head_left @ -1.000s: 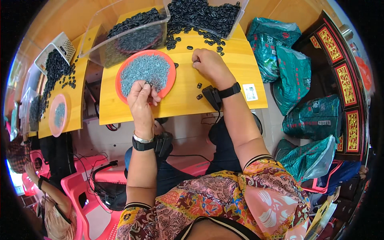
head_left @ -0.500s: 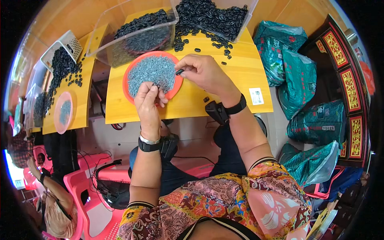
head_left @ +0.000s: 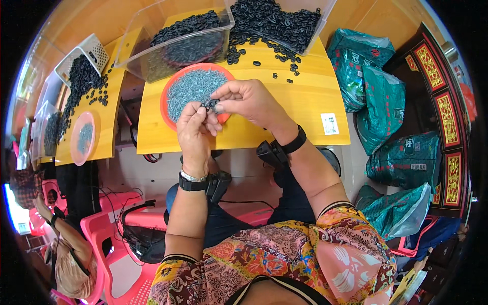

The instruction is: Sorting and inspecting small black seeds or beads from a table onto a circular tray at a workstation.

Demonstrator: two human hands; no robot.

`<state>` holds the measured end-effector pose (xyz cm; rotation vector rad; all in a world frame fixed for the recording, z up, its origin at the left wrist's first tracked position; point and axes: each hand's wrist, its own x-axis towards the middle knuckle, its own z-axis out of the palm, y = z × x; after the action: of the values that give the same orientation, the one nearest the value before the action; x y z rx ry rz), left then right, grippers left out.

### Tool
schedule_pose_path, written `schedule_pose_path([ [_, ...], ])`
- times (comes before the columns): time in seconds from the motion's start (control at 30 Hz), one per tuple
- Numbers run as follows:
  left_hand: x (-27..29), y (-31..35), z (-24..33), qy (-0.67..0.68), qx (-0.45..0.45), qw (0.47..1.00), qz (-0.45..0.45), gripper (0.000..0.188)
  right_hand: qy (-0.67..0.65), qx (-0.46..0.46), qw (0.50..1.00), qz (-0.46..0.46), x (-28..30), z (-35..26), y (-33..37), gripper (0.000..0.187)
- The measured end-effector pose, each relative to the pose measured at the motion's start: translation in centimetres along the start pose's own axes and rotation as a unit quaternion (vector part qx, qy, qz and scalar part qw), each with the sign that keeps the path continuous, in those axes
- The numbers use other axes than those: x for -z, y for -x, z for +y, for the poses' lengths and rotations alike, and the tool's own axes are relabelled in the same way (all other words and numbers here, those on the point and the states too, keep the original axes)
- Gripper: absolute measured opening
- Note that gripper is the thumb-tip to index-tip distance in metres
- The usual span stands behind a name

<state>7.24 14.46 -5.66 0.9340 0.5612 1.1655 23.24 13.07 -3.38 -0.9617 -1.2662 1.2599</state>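
Observation:
My left hand (head_left: 194,124) and my right hand (head_left: 254,103) meet over the near right part of a red-orange round tray (head_left: 164,104). Between the right thumb and fingers is a small black oval plastic piece (head_left: 214,103) with openings in it. The left thumb and fingertips pinch a small dark piece (head_left: 204,106) right beside it; whether the two touch is hard to tell. A heap of small grey metal pieces (head_left: 195,87), thin like screws, fills the tray under and behind my hands.
Behind the tray stands a clear plastic bin (head_left: 147,63) holding black pieces. Another clear bin (head_left: 320,30) spills more black pieces (head_left: 277,25) onto the yellow table (head_left: 305,107). Green woven bags (head_left: 381,109) stand at the right. At left, a second table carries a white basket (head_left: 96,51) and pink tray (head_left: 76,145).
My right hand has moved left and slightly down, bringing the black oval piece to the left fingertips. The left hand keeps its pinch. The whole view has shifted slightly.

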Motion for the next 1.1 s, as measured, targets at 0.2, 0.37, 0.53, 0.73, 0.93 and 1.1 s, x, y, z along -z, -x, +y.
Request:
schedule_pose_path([
  [0.2,-0.10,0.00,0.14,0.021,0.011,1.000,0.019,0.013,-0.015,-0.023,0.999,-0.016,-0.15,-0.07,0.01,0.021],
  [0.37,0.04,-0.04,0.05,0.026,0.010,1.000,0.006,0.013,0.005,-0.018,1.000,-0.023,-0.32,-0.21,0.06,0.021],
  [0.53,-0.05,0.03,0.13,0.038,0.028,0.999,-0.005,0.012,0.026,-0.008,0.999,-0.022,-0.16,0.17,-0.04,0.018],
  [0.73,0.01,-0.08,-0.22,0.016,0.027,1.000,0.005,0.012,0.005,-0.023,1.000,-0.009,0.11,0.11,-0.11,0.012],
  [0.93,-0.32,0.15,-0.31,-0.113,-0.007,0.993,0.035,0.009,0.048,0.004,0.998,0.030,0.10,-0.06,-0.20,0.020],
  [1.1,-0.42,0.24,-0.32,-0.123,0.004,0.992,0.042,0.009,0.063,-0.016,0.998,0.012,0.16,-0.52,0.00,0.021],
])
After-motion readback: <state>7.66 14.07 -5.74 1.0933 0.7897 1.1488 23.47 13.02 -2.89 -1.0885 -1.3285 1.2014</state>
